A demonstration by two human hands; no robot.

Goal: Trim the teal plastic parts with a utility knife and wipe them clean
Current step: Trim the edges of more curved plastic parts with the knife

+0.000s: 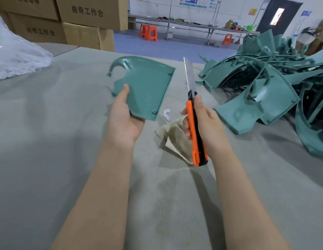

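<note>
My left hand [123,116] holds a flat teal plastic part [146,87] by its near left corner, thumb on top, lifted above the table. The part has a curved hook at its far left and small screw bosses at its corners. My right hand [204,123] grips an orange and black utility knife [195,130] with its long blade extended, pointing away from me just right of the part, not touching it. A beige cloth [172,130] lies crumpled on the table under the knife hand.
A heap of teal parts [276,83] fills the table's right side. A grey cloth covers the table [67,141]. A clear plastic bag [16,56] sits far left, cardboard boxes [81,24] behind it. A small white scrap [166,113] lies near the cloth.
</note>
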